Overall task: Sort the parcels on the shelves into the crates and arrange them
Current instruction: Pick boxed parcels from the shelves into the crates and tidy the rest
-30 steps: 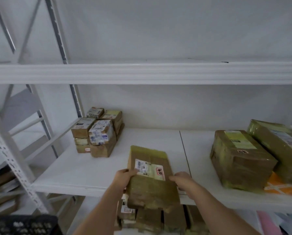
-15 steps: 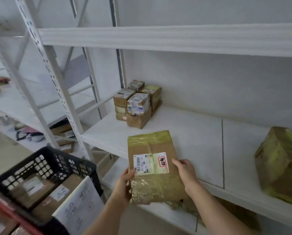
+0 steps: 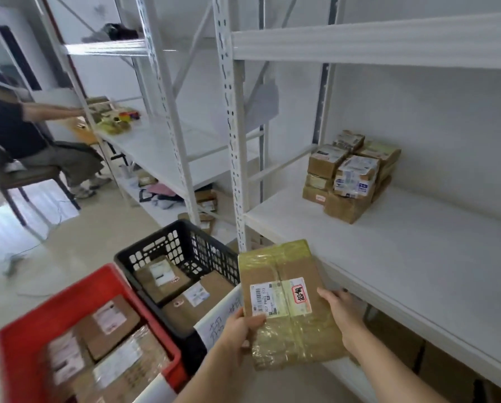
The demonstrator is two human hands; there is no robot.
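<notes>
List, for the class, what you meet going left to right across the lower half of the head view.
Red crate → black crate → left hand → held parcel → right hand → white shelf.

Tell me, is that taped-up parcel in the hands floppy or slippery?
The parcel looks stiff: it stays flat though the left hand and right hand hold only its edges. The glossy tape might feel slippery. Probably fairly light.

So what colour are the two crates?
One red crate, one black crate; clearest in the head view.
</notes>
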